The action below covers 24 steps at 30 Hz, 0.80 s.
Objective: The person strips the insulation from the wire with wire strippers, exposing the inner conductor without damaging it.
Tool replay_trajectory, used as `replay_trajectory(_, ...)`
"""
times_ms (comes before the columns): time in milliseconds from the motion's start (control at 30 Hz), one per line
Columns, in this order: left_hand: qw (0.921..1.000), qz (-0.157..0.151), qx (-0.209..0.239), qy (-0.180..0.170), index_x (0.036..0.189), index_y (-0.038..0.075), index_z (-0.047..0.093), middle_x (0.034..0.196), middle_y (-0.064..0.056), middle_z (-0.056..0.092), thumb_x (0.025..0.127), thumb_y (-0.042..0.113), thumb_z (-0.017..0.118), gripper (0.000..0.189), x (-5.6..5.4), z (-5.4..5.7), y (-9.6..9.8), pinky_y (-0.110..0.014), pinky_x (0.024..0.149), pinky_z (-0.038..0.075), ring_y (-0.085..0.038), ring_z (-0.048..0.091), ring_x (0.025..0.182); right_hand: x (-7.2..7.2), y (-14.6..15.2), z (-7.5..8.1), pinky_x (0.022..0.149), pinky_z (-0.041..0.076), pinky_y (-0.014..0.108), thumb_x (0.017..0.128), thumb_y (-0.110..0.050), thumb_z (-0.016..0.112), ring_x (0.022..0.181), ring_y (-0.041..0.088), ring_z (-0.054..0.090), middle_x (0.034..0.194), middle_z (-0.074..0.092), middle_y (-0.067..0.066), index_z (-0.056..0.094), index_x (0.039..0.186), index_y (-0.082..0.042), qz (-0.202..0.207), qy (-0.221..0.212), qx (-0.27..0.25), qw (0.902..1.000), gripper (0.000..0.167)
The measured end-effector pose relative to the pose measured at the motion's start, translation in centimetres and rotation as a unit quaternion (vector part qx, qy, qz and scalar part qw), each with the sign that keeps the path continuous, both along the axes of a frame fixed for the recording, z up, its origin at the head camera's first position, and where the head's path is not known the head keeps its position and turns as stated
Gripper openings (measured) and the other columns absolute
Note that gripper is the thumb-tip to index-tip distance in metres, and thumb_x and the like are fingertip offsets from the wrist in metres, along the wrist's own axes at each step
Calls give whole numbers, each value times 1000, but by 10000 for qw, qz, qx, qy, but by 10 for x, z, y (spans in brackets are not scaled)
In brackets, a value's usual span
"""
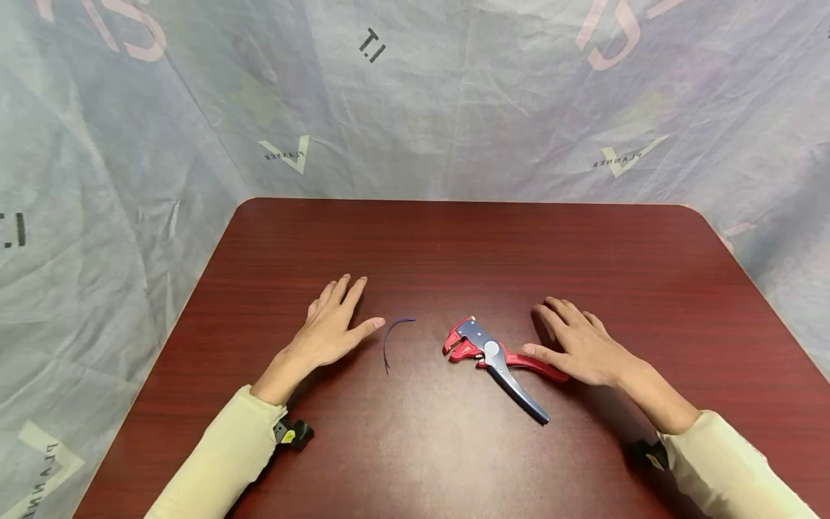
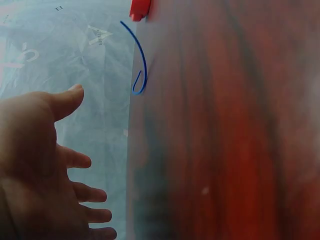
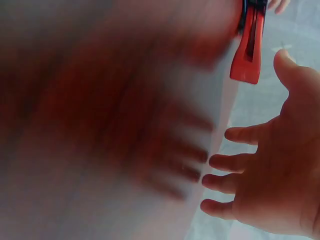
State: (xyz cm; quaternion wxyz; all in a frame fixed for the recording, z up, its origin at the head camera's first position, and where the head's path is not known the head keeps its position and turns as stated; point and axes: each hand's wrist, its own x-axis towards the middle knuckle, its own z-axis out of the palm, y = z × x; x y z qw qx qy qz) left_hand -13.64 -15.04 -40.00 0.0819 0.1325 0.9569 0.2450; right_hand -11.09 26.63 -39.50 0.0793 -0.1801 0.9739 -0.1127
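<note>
A pair of wire strippers (image 1: pixel 491 349) with red jaws, one red handle and one dark handle lies on the table between the hands. To its left lies a short, curved blue-purple wire (image 1: pixel 387 342). My left hand (image 1: pixel 331 331) is just left of the wire, fingers spread, holding nothing. In the left wrist view the wire (image 2: pixel 144 60) appears apart from that hand (image 2: pixel 35 150). Beside the red handle, my right hand (image 1: pixel 583 342) hovers with relaxed fingers and an empty palm. The right wrist view shows the red handle (image 3: pixel 246 65) near the thumb of the right hand (image 3: pixel 280 165).
The dark red wooden table (image 1: pixel 454 245) has rounded far corners. Pale printed sheeting (image 1: pixel 441 108) hangs behind it and along both sides. Both sleeves are light yellow, and a small black device (image 1: pixel 295 435) sits at the left wrist.
</note>
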Motion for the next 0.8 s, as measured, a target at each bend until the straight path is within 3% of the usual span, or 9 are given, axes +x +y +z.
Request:
replay_trajectory(267, 9995, -95, 301, 62, 159, 11, 23, 163, -26, 22, 97, 50, 58, 81, 4, -3, 3, -70, 117, 18, -48, 20, 150, 10, -1, -2, 110, 28, 71, 94, -58, 57, 146, 51, 27, 158, 32, 28, 44, 148, -3, 73, -162, -203, 9996, 78)
replay_trajectory(533, 9970, 38, 776, 53, 155, 8, 35, 155, -24, 37, 97, 46, 60, 73, 8, -8, 7, -67, 114, 25, -44, 31, 143, 22, -4, -5, 110, 30, 71, 93, -54, 62, 144, 55, 29, 157, 33, 28, 49, 143, 0, 173, -93, -562, 9982, 74)
replay_trajectory(800, 9967, 93, 777, 223, 150, 6, 42, 147, -24, 46, 96, 43, 62, 68, 14, -13, 11, -63, 112, 29, -43, 37, 136, 33, -11, -8, 108, 32, 70, 90, -53, 65, 143, 51, 33, 154, 38, 27, 53, 140, -2, 239, 57, -723, 9971, 73)
